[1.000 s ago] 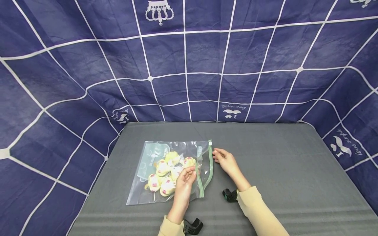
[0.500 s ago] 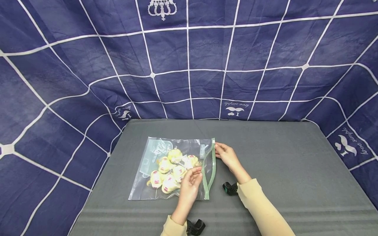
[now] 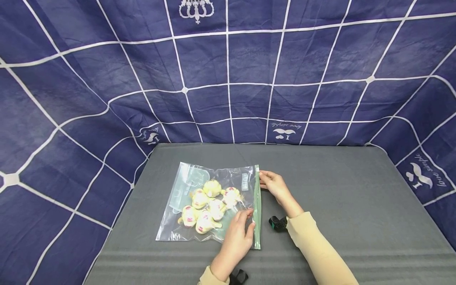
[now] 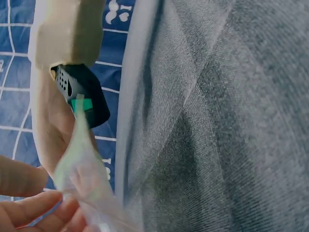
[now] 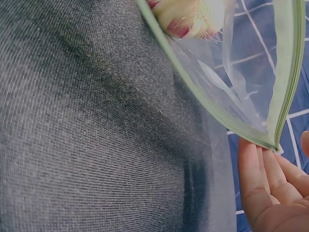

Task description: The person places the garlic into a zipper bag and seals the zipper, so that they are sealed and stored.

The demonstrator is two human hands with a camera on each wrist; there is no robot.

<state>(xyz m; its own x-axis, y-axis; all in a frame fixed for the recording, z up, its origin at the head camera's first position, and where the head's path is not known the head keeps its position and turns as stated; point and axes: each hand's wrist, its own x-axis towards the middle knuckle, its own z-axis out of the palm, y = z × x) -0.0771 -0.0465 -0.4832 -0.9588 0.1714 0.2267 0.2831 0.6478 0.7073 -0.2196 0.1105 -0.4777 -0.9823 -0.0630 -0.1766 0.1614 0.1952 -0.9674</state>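
Observation:
A clear zip bag [image 3: 221, 174] with a green zip strip [image 3: 257, 206] lies on the grey table, its mouth toward the right. Several pale garlic bulbs [image 3: 204, 221] with purplish marks lie inside it. My left hand [image 3: 236, 233] is at the near part of the mouth, fingertips touching the film and thumb apart from them, as the left wrist view shows. My right hand [image 3: 276, 188] touches the far corner of the mouth; in the right wrist view its fingers [image 5: 275, 179] lie under the green corner, with the thumb away. One garlic bulb [image 5: 188, 17] shows there through the gap between the green strips.
A grey cloth-covered table [image 3: 338, 206] extends right of the bag. Blue curtain [image 3: 249, 67] with white lines hangs behind and at both sides. Black wrist devices [image 3: 278, 223] are worn on both arms.
My left hand has moved right along with the bag's upper lip, and the two green strips now lie together in the head view. My right hand has come up to the far corner.

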